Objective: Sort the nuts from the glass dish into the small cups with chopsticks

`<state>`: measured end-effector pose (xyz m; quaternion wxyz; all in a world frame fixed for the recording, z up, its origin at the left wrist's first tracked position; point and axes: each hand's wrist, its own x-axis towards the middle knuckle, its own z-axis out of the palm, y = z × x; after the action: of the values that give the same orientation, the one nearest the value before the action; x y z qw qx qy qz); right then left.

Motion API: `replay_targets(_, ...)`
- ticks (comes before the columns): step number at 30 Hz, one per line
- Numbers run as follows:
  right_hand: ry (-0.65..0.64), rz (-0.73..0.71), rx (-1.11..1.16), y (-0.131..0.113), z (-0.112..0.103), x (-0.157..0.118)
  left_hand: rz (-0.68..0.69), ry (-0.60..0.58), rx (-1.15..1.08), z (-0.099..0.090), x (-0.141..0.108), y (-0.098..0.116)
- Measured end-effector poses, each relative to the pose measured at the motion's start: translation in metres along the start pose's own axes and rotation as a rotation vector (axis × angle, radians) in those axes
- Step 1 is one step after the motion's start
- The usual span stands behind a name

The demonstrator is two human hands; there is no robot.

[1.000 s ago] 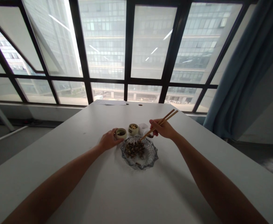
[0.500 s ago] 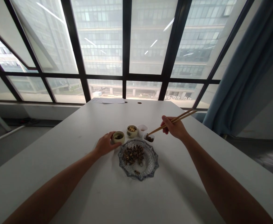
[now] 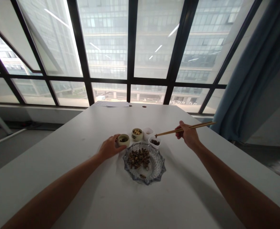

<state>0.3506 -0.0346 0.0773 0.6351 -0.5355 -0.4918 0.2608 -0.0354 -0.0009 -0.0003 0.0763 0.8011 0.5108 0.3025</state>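
My left hand (image 3: 111, 147) is curved round the left side of a small pale green cup (image 3: 123, 140) with dark bits inside. In my right hand (image 3: 187, 134) is a pair of chopsticks (image 3: 172, 131), their tips nearly together with a small dark piece between them. Those tips hang just above a white dish (image 3: 154, 142) of dark pieces. A patterned cup (image 3: 137, 134) of yellowish pieces and another white dish (image 3: 148, 133) stand side by side behind. Nearest me is a scalloped glass bowl (image 3: 157, 165), with striped seeds (image 3: 139, 158) heaped mostly on its left.
All the vessels stand on a white table (image 3: 87, 136). Papers (image 3: 111, 104) lie at its far edge, near two small dark round spots. Beyond are large windows in black frames, and a blue curtain (image 3: 240, 86) hangs at the right.
The chopstick tips have lifted out of the white dish with a dark piece between them. My right hand has moved right and the chopsticks lie flatter. The view has shifted slightly.
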Motion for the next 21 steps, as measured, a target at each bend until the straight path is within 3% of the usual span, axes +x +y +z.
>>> replay_targets(5, -0.033, -0.063, -0.108, 0.001, 0.001, -0.014, 0.006, 0.009, 0.009, 0.003, 0.0, 0.0)
replay_targets(12, 0.028, -0.215, -0.021, -0.016, 0.015, -0.046, 0.019, -0.005, 0.016, 0.005, 0.003, 0.0)
replay_targets(15, -0.049, -0.203, 0.059, -0.016, 0.027, -0.062, 0.009, -0.028, 0.005, 0.004, 0.006, 0.001)
replay_targets(21, -0.241, -0.23, -0.015, 0.002, 0.043, -0.079, 0.01, -0.053, -0.045, 0.011, 0.013, 0.0)
